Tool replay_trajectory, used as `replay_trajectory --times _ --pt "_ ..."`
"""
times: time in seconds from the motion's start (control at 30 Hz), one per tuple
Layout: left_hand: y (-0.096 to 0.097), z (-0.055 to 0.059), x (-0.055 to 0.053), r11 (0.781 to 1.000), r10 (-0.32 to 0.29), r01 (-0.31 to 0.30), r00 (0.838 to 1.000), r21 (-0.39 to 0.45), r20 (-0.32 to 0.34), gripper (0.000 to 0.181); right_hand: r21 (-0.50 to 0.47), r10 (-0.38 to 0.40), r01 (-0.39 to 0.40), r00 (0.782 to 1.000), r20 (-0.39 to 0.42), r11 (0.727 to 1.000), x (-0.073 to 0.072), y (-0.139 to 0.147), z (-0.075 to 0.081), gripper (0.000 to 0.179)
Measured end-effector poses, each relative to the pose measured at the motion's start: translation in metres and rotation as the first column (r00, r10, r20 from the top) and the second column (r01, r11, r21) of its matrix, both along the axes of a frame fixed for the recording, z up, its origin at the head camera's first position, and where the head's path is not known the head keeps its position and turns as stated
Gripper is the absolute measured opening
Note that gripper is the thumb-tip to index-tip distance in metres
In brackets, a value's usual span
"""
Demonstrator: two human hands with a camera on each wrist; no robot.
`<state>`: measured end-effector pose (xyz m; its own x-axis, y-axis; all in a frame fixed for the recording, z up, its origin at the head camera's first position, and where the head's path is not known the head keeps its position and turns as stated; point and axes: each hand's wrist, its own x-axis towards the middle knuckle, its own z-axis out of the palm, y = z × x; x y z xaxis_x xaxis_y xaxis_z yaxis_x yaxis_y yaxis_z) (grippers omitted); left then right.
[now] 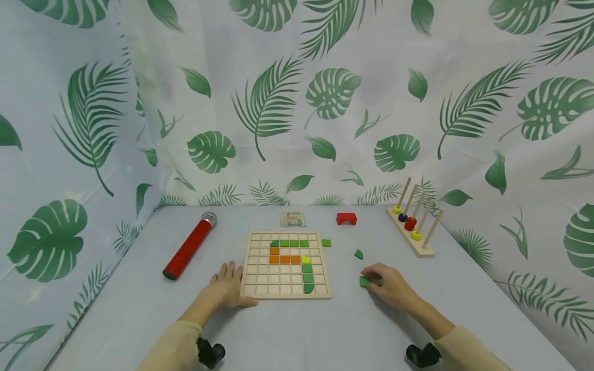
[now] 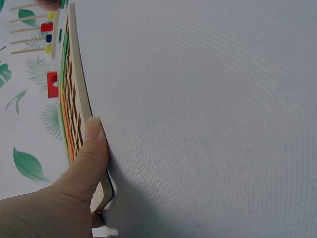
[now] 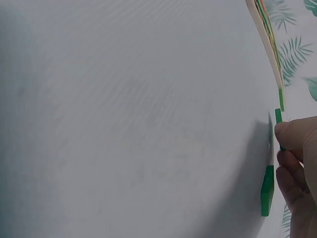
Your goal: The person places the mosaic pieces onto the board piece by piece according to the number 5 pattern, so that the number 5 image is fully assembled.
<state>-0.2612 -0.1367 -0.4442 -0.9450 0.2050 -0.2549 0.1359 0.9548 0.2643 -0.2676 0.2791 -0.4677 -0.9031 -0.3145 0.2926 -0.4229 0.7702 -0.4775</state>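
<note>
A wooden grid board [image 1: 287, 294] lies flat, with green, orange and yellow tiles in some of its squares. At its near left corner rests my left hand [image 1: 228, 289], the thumb along the front edge and the other fingers stretched beside the left edge. In the left wrist view the thumb [image 2: 91, 148] presses against the board's side [image 2: 80, 79]. To the right of the board, my right hand [image 1: 391, 286] pinches a green tile [image 3: 278, 116] between thumb and fingertips, just above the table. Under that hand lies another green piece [image 3: 267, 192].
A green square tile [image 1: 327, 242] and a green rounded tile [image 1: 359, 254] lie right of the board. Behind it are a pattern card [image 1: 292, 218] and a red arch block [image 1: 346, 219]. A red microphone [image 1: 187, 248] lies left; a peg stand [image 1: 423, 251] with beads stands right.
</note>
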Motion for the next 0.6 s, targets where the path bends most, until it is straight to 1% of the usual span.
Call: replay_trajectory --times 0.13,0.23,0.37,0.53,0.6 --pt "0.000 0.000 0.000 1.000 -0.001 0.001 1.000 -0.002 -0.003 0.101 -0.008 0.014 -0.014 1.000 -0.022 1.000 -0.002 -0.009 0.003 0.029" --pt "0.000 0.003 0.003 1.000 0.009 -0.009 1.000 -0.001 0.010 0.100 -0.014 0.020 -0.020 1.000 -0.015 1.000 -0.004 -0.017 0.004 0.029" --pt "0.001 0.005 0.004 1.000 0.008 -0.008 1.000 0.000 0.003 0.100 -0.029 0.027 -0.027 1.000 -0.007 0.999 -0.006 -0.030 0.006 0.028" --pt "0.000 0.002 0.002 1.000 0.007 -0.007 1.000 0.010 -0.005 0.101 -0.055 0.064 -0.065 0.998 -0.023 0.996 -0.011 -0.046 0.009 0.029" --pt "0.000 -0.003 -0.001 1.000 0.004 -0.004 1.000 0.012 -0.008 0.101 -0.063 0.083 -0.085 0.996 -0.030 0.994 -0.012 -0.053 0.009 0.030"
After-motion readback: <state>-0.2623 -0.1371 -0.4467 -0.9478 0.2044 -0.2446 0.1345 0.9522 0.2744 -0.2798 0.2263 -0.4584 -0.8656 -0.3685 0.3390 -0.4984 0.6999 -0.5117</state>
